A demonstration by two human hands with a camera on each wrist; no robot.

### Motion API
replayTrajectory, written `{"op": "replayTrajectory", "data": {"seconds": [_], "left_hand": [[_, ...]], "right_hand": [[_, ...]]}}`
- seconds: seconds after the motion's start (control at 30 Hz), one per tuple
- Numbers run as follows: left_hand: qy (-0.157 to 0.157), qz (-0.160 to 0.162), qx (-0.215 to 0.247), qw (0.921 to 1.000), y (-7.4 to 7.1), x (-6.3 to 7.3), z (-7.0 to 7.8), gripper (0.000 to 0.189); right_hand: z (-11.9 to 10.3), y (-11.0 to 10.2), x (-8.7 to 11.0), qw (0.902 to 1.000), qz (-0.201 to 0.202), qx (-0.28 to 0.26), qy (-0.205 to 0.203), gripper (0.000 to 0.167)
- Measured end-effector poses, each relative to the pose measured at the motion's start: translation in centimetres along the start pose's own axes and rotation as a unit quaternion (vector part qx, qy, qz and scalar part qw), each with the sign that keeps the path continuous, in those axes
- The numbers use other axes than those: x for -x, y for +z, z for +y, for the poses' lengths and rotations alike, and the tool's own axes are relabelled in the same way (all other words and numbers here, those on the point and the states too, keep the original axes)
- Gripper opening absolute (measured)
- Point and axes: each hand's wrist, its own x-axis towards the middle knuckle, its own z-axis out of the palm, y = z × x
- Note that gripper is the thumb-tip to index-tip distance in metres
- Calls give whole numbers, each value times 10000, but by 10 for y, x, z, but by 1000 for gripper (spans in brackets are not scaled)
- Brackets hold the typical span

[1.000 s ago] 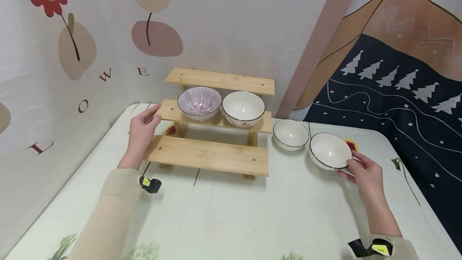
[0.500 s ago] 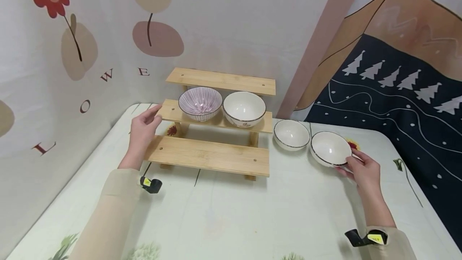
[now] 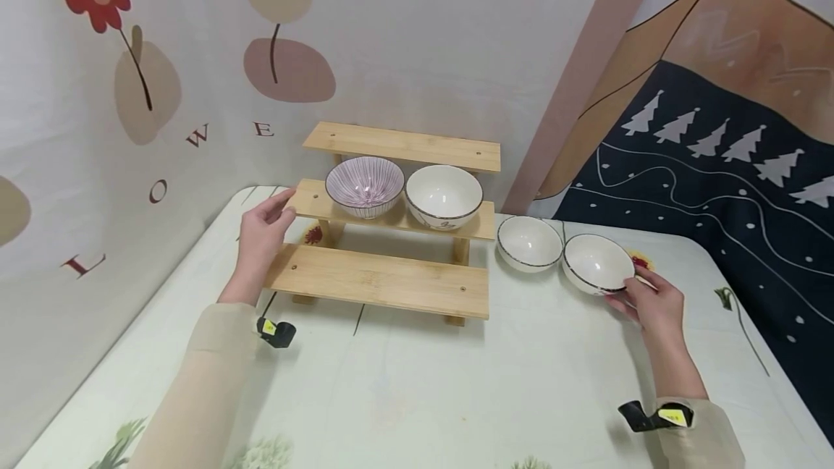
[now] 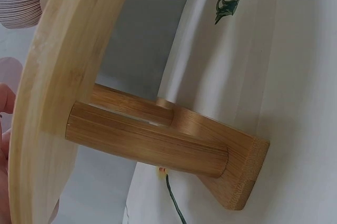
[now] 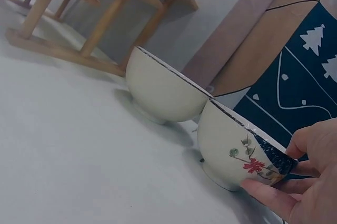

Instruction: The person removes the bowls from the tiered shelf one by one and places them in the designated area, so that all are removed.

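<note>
At the left end of a three-tier wooden shelf stand point(image 3: 378, 284), my left hand point(image 3: 259, 243) pinches the edge of the middle board. The left wrist view shows that board point(image 4: 58, 87) from the side, with fingertips point(image 4: 6, 100) at its edge. My right hand point(image 3: 656, 307) grips the right side of a white bowl point(image 3: 596, 260) with a dark rim, thumb near the rim and fingers lower down. Red flowers decorate the outside of this bowl point(image 5: 239, 155). Its rim looks to meet that of another white bowl point(image 3: 529, 243) on its left.
A purple-striped bowl point(image 3: 365, 183) and a larger white bowl point(image 3: 444, 194) sit side by side on the middle board. The stand is on a pale flower-printed tablecloth point(image 3: 417, 389). Printed curtains point(image 3: 417, 35) hang behind and at both sides.
My right hand has pushed its bowl slightly away from me, toward the back, beside the other white bowl. The left hand keeps its hold on the stand. The head view has shifted slightly.
</note>
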Motion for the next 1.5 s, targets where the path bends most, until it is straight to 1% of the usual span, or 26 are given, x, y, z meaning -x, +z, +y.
{"op": "replayTrajectory", "data": {"seconds": [0.3,0.6,0.77,0.93,1.0,1.3,1.4,1.5], "left_hand": [[-49,-42,-32,10000,1,-1,-2,47],[3,17,-17,10000,1,-1,0,46],[-26,-11,-26,10000,1,-1,-1,47],[-74,-25,-39,10000,0,-1,-3,47],[-69,-19,-10,10000,0,-2,-3,47],[-79,37,-4,10000,1,-4,-5,46],[-77,31,15,10000,1,-4,-5,46],[-63,22,18,10000,1,-4,-4,46]], "right_hand": [[1,0,-3,9995,-42,-297,128,63],[1,2,0,9995,-99,-263,175,62],[0,0,2,9987,-160,-408,254,62],[3,-3,4,9989,-179,-429,94,64],[3,-3,6,9993,-160,-350,-7,64],[5,-6,8,9995,-36,-214,-230,61],[4,-7,9,9996,75,-128,-254,59],[4,-8,10,9994,62,-200,-269,60]]}}
